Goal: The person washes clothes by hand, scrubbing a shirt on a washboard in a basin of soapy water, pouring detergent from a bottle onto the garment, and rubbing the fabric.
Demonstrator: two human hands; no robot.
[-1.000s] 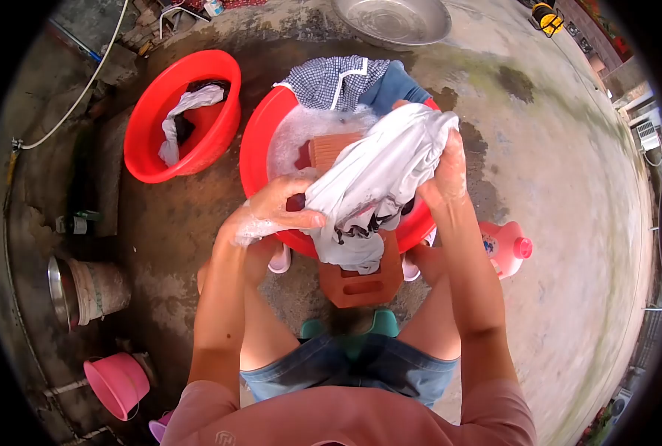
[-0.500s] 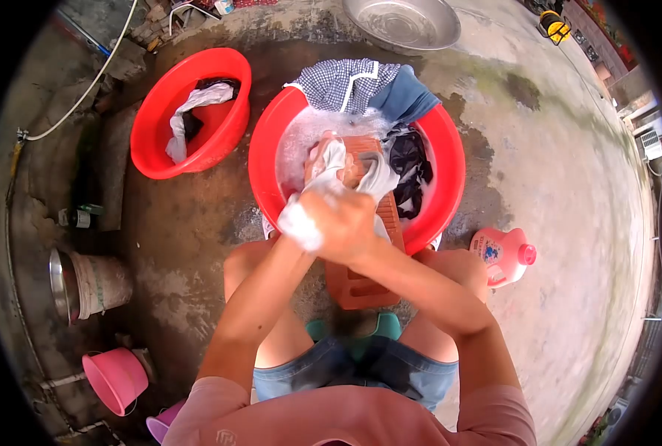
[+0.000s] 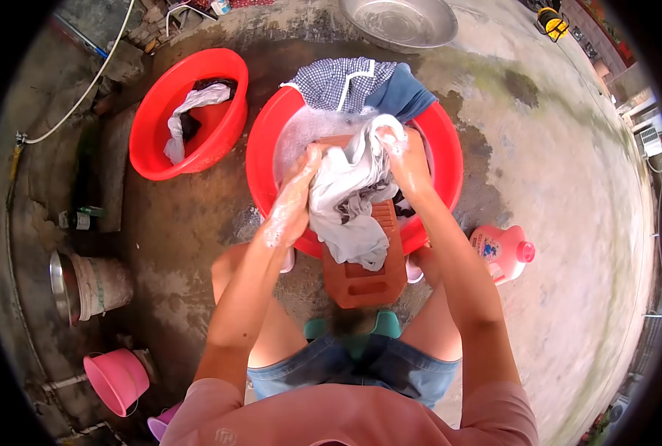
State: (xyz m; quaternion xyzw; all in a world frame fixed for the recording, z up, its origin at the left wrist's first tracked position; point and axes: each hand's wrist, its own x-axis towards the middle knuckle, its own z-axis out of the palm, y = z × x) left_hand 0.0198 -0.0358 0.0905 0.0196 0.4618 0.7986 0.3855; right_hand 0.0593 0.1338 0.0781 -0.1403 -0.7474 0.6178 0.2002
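A wet white-and-grey garment (image 3: 353, 189) hangs bunched between my two hands, above the ridged brown washboard (image 3: 364, 290). My left hand (image 3: 299, 189), soapy at the wrist, grips the garment's left side. At its upper right, my right hand (image 3: 407, 157) is closed on the cloth, with suds on the fingers. Under them the washboard leans in a large red basin (image 3: 450, 160) of foamy water (image 3: 295, 137). A checked cloth (image 3: 338, 83) and a blue cloth (image 3: 401, 95) drape over the basin's far rim. Dark fabric in the basin is mostly hidden behind my right arm.
A second red basin (image 3: 149, 134) holds grey and dark clothes at the left. A metal basin (image 3: 401, 22) stands beyond. Right of my knee is a pink detergent jug (image 3: 498, 253). A bucket (image 3: 104, 285) and a pink bucket (image 3: 115, 380) line the left side.
My hands were together, squeezing the bunched cloth near me. They have since moved apart and forward, and the garment is spread out between them over the washboard.
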